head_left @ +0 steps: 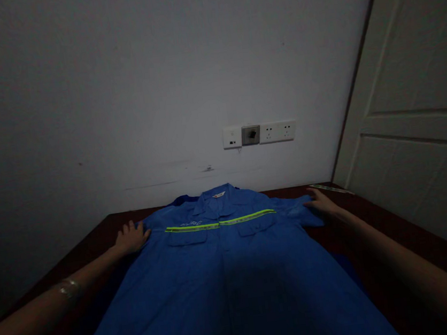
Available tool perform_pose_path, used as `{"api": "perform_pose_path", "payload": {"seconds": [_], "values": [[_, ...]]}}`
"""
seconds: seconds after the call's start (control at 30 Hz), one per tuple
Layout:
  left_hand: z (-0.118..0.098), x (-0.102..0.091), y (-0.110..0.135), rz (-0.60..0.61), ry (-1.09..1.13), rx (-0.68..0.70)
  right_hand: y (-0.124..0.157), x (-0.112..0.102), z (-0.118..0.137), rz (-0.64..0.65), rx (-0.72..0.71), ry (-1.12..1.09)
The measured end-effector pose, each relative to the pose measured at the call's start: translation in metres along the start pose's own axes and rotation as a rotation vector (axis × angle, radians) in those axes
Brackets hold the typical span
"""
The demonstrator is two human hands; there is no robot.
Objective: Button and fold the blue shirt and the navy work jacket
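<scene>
A blue short-sleeved work shirt (pixel 219 275) lies spread face up, its collar towards the wall. Two button-flap pockets show below a yellow-green and grey reflective band (pixel 192 228) across the chest. My left hand (pixel 131 238) rests at the sleeve on the left, with its fingers spread. At the opposite sleeve, my right hand (pixel 323 202) touches the cuff edge, fingers stretched and apart. Darker blue cloth (pixel 187 199) peeks out from under the shirt near the collar and along its sides. Shadow darkens the lower front of the shirt.
The shirt is on a dark red-brown table (pixel 378 219) that reaches the wall. White sockets (pixel 277 132) and a grey switch plate (pixel 251 135) are set in the wall. A thin flat strip (pixel 333 189) lies at the back right, near a pale panelled door (pixel 415 113).
</scene>
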State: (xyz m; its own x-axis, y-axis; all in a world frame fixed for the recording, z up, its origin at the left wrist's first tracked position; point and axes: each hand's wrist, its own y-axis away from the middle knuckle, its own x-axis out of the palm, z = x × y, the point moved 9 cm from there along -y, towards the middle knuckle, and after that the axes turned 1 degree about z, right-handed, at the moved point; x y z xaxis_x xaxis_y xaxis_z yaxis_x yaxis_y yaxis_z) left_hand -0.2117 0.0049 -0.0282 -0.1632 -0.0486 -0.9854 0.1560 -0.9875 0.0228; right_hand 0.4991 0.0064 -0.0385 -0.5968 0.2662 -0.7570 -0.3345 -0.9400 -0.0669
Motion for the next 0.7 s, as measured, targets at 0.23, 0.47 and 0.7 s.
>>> {"api": "perform_pose_path", "payload": {"seconds": [0.23, 0.47, 0.7], "values": [[-0.101, -0.058, 0.115, -0.149, 0.01, 0.54, 0.024, -0.005, 0.019, 0.167, -0.081, 0.115], [-0.204, -0.096, 0.294, -0.086, 0.133, 1.177, 0.04, -0.023, 0.037, 0.036, -0.03, 0.283], [-0.305, -0.115, 0.384, -0.169, 0.173, 1.49, 0.073, -0.024, 0.062, 0.056, 0.007, 0.414]]}}
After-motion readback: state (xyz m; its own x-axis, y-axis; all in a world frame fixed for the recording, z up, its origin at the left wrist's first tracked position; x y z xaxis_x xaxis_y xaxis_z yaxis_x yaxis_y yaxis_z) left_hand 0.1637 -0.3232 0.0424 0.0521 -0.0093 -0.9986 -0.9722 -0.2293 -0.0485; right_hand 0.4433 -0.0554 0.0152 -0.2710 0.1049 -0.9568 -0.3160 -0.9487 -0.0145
